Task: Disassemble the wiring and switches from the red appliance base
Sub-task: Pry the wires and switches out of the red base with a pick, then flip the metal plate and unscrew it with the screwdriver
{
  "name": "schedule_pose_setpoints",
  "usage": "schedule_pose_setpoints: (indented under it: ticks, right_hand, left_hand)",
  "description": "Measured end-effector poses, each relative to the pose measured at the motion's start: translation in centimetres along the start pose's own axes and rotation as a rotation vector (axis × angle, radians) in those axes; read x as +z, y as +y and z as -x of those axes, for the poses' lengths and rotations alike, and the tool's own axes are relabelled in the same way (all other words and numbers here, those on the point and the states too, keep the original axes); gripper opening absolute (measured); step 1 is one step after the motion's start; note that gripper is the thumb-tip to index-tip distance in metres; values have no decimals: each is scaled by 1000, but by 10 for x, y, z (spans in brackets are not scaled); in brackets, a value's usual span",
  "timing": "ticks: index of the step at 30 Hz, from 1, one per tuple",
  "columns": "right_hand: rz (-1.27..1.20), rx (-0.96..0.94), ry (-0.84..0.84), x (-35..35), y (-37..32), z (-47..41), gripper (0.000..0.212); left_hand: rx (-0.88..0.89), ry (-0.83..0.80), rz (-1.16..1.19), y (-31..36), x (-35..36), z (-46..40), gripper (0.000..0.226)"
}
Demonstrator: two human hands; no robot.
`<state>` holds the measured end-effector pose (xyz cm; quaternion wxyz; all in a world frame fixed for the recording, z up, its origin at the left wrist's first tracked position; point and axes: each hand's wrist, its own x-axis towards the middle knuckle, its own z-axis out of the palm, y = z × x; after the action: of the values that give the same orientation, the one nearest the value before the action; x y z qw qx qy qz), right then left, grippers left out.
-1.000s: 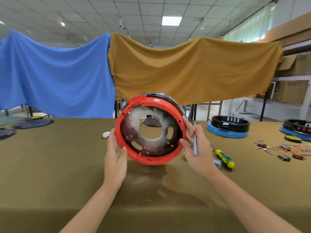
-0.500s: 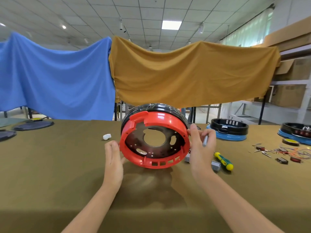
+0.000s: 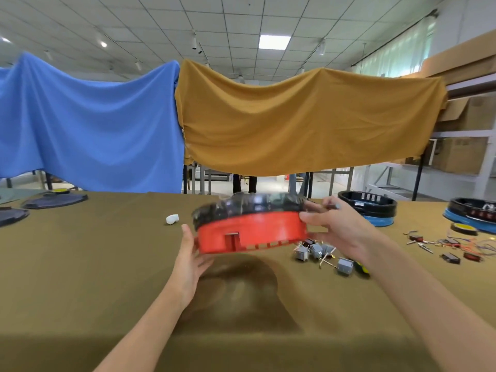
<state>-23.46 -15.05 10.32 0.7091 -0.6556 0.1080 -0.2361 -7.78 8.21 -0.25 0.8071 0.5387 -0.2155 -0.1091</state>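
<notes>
Base (image 3: pixel 249 232) between hands, switches (image 3: pixel 322 253) lying right.

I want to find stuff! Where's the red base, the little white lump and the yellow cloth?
red appliance base (image 3: pixel 252 232): head view, its red side wall.
white lump (image 3: pixel 172 219): head view, its middle.
yellow cloth (image 3: pixel 308 119): head view, its middle.

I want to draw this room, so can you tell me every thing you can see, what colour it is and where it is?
Appliance base: one, red with a black top, blurred, held between both hands above the table.
Table: one, olive cloth.
Small switch parts: several, grey, right of the base.
Screwdriver: one, yellow and green, mostly hidden by the right wrist.
White lump: one, left of the base.
Loose wires and parts: a scatter, far right.
Other bases: two, black on blue, back right.
Dark lids: two, far left.
Hanging cloths: one blue, one mustard.
Left hand: under the base's left edge.
Right hand: on its right edge.
</notes>
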Motion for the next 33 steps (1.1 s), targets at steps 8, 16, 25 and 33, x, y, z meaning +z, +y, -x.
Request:
schedule_pose_setpoints:
  ticks: [8, 16, 25, 33]
  right_hand:
    - [-92, -14, -137, -8, 13, 7, 40]
    - [-100, -324, -1, 1, 41, 2, 54]
    - [57, -542, 118, 4, 58, -1, 46]
    - [388, -595, 499, 25, 66, -6, 40]
  left_hand:
    - [92, -45, 19, 2, 2, 5, 54]
    - [83, -82, 10, -2, 1, 0, 33]
    - [118, -5, -23, -9, -2, -4, 35]
    - [262, 132, -119, -12, -1, -3, 9]
